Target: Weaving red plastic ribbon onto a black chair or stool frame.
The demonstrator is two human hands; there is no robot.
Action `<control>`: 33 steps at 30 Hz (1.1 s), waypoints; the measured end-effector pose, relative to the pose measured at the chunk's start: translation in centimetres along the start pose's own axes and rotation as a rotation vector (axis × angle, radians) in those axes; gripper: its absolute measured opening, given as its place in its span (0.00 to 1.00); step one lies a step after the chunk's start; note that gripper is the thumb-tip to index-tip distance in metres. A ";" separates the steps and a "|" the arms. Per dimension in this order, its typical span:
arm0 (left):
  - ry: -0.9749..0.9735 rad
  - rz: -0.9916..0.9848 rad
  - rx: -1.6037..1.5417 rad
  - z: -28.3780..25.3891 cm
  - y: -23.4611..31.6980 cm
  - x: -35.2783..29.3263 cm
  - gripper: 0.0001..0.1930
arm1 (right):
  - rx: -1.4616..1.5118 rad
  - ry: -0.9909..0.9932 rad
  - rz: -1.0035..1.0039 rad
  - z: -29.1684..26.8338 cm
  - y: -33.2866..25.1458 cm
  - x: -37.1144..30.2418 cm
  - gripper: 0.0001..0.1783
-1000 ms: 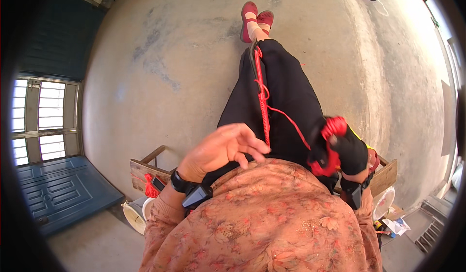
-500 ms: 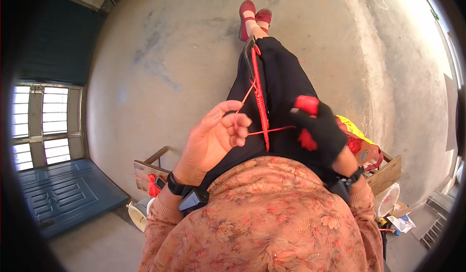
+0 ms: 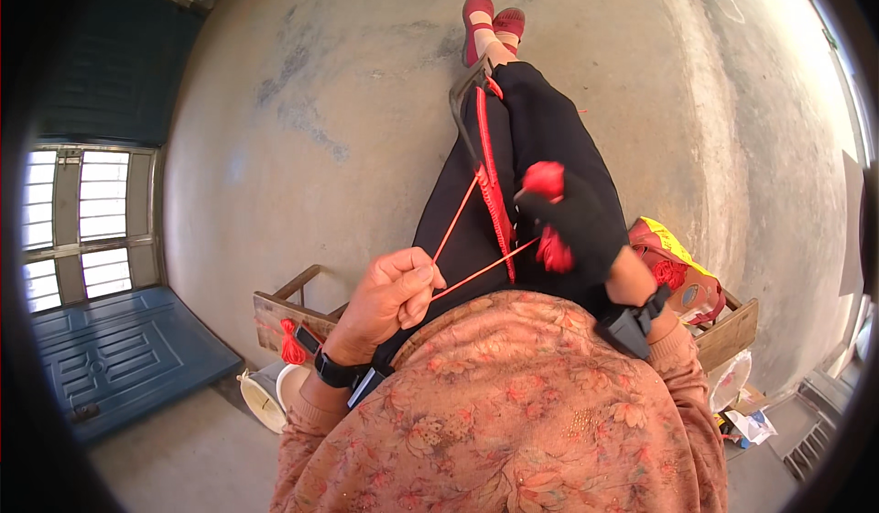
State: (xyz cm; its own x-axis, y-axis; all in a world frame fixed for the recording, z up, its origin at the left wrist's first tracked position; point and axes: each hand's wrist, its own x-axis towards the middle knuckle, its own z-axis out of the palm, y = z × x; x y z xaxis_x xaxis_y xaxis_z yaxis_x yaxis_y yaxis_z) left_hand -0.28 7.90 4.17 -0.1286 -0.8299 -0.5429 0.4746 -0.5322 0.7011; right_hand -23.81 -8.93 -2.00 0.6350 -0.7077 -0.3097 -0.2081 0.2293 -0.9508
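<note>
Since before, left hand (image 3: 389, 295) draws in, fingers pinched on red cord (image 3: 458, 229); gloved right hand (image 3: 572, 224) grips it too. Mid-weave; tightening likely next.

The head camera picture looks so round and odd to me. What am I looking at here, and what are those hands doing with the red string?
The camera sits on a person's head and looks down, so you see their own lap; its wide lens bends everything. No machine here, only two hands. The bare left hand pinches thin red cord. The right hand, in a dark glove with red patches, grips the cord where it meets a red woven band stretched along the black trousers toward the red shoes. The person sits on a wooden bench on a concrete floor.
</note>
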 end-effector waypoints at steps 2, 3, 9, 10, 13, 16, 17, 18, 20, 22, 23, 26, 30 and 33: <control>-0.116 0.071 -0.106 0.3 0.5 0.5 0.10 | 0.606 0.053 0.089 -2.7 -0.9 -0.4 0.22; -0.218 0.135 -0.187 0.5 1.0 1.2 0.11 | 0.723 0.108 0.067 -3.9 -1.5 -0.7 0.22; -0.121 0.548 -0.101 2.6 4.1 6.6 0.20 | -0.064 0.418 -0.173 -6.2 -5.8 0.4 0.20; -0.042 0.540 0.025 3.1 4.0 7.7 0.20 | -0.171 0.442 -0.285 -5.6 -6.3 1.0 0.20; 0.106 0.473 0.265 3.7 3.1 10.2 0.20 | -0.707 0.366 -0.386 -3.0 -6.5 2.2 0.19; 0.147 0.323 0.308 3.3 2.0 11.5 0.20 | -1.060 0.292 -0.397 -1.0 -6.2 3.5 0.16; 0.166 0.319 0.287 3.1 1.6 11.9 0.19 | -1.133 0.274 -0.373 -0.5 -6.0 3.9 0.15; 0.169 0.312 0.266 2.7 1.3 12.3 0.19 | -1.026 0.249 -0.385 -0.2 -5.9 4.3 0.16; 0.115 0.288 0.118 1.8 0.7 13.0 0.17 | -0.806 0.224 -0.465 0.4 -5.7 4.7 0.19; 0.095 0.298 0.015 1.1 0.3 13.8 0.16 | -0.586 0.199 -0.562 0.6 -5.6 4.7 0.23; 0.110 0.321 -0.015 0.8 0.4 14.0 0.15 | -0.513 0.212 -0.571 0.5 -5.6 4.4 0.26; 0.091 0.395 -0.269 -0.1 2.5 13.4 0.14 | -0.357 0.263 -0.504 -0.3 -5.6 3.0 0.32; 0.161 0.489 -0.347 -0.7 8.0 7.4 0.17 | -0.538 0.548 -0.555 -1.4 -6.5 1.3 0.39; 0.033 0.448 -0.437 0.7 9.4 0.8 0.22 | -0.687 0.584 -0.875 -0.1 -8.1 1.4 0.41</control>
State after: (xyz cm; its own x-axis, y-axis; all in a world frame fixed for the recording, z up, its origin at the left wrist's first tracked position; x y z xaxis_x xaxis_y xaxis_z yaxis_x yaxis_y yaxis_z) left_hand 3.47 2.08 10.66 0.1885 -0.9474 -0.2587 0.7892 -0.0106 0.6141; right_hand -21.27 -11.85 5.27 0.3690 -0.6764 0.6375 -0.3391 -0.7366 -0.5852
